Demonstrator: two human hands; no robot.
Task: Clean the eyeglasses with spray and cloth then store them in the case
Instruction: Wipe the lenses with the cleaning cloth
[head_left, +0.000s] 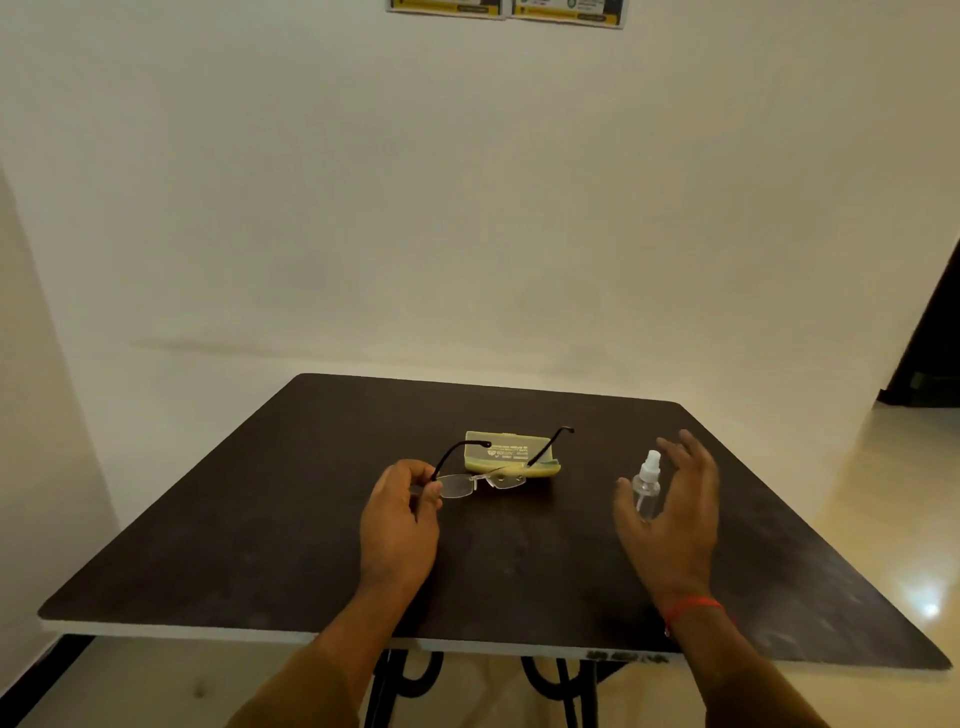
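Rimless eyeglasses (485, 480) with dark temple arms spread open are held just above the dark table (260, 519). My left hand (402, 519) pinches them at their left hinge. Behind them lies a yellow-green case (506, 452) with a printed label on top; I cannot tell the cloth apart from it. A small clear spray bottle (647, 488) with a white nozzle stands upright at the right. My right hand (675, 514) is spread around the bottle, thumb on its left, fingers behind it, and it does not grip it.
The table stands against a pale wall, with its front edge (311, 636) near me and black curved legs below. A red band circles my right wrist (691, 608). A shiny floor and a dark doorway (930, 353) lie to the right.
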